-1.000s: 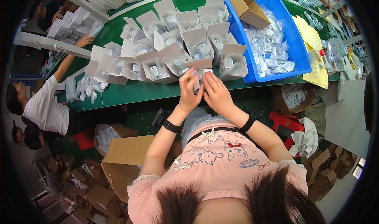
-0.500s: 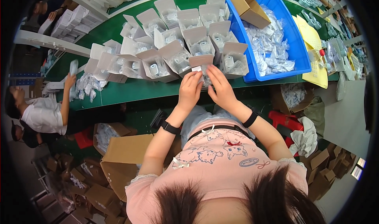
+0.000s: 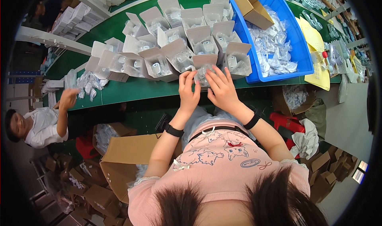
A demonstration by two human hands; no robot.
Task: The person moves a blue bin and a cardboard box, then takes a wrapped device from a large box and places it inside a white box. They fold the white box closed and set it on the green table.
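Note:
At the green bench's near edge stands an open white box (image 3: pixel 205 60), its flap raised at the back. Clear plastic wrap (image 3: pixel 202 77) bulges from its mouth and hides most of what is inside. My left hand (image 3: pixel 188 90) lies against the box's left side, fingers stretched forward and thumb apart from them. From the right, my right hand (image 3: pixel 221 90) reaches over with spread fingers, their tips touching the wrap and the box edge. Around it stand several similar open boxes, each with a small white device (image 3: pixel 156 68) in clear wrap.
A blue bin (image 3: pixel 305 68) of small bagged parts, with a cardboard box (image 3: pixel 252 9) on its rim, stands at right beside yellow sheets (image 3: pixel 318 76). Loose bags (image 3: pixel 90 82) lie at left near a seated co-worker (image 3: pixel 47 126). An open carton (image 3: pixel 119 156) is beside me.
My hands have moved slightly apart, uncovering more of the wrap in the front box. The co-worker at left has lowered a raised hand and turned their head.

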